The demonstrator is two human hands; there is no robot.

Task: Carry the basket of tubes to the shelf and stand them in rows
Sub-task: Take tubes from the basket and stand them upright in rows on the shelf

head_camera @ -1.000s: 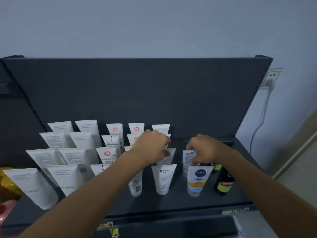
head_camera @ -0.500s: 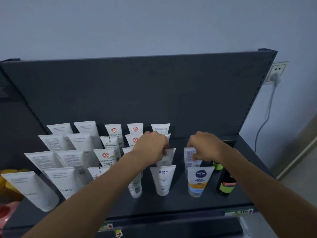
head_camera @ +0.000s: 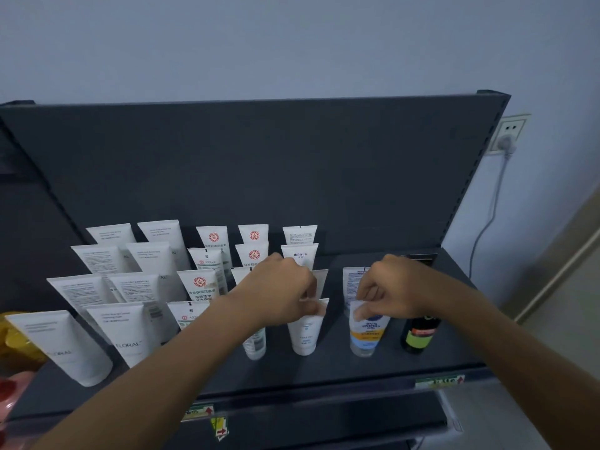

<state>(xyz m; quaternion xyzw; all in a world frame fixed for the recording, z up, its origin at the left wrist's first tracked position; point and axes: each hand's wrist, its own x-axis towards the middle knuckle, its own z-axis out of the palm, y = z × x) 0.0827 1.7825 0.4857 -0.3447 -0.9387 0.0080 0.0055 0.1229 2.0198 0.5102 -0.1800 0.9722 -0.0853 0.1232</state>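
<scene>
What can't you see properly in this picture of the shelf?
Head view only:
- Tube tops under the left hand and right hand: covered by fingers.
- Front tube behind the left forearm: only its bottom shows.
- Small print on the white tubes: too tiny.
- Yellow thing: cut off by the left edge.

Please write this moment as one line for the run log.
stage: straightening front row | left hand: pinching top of white tube | right hand: pinching top of blue-and-orange tube | shelf: tubes upright in rows
</scene>
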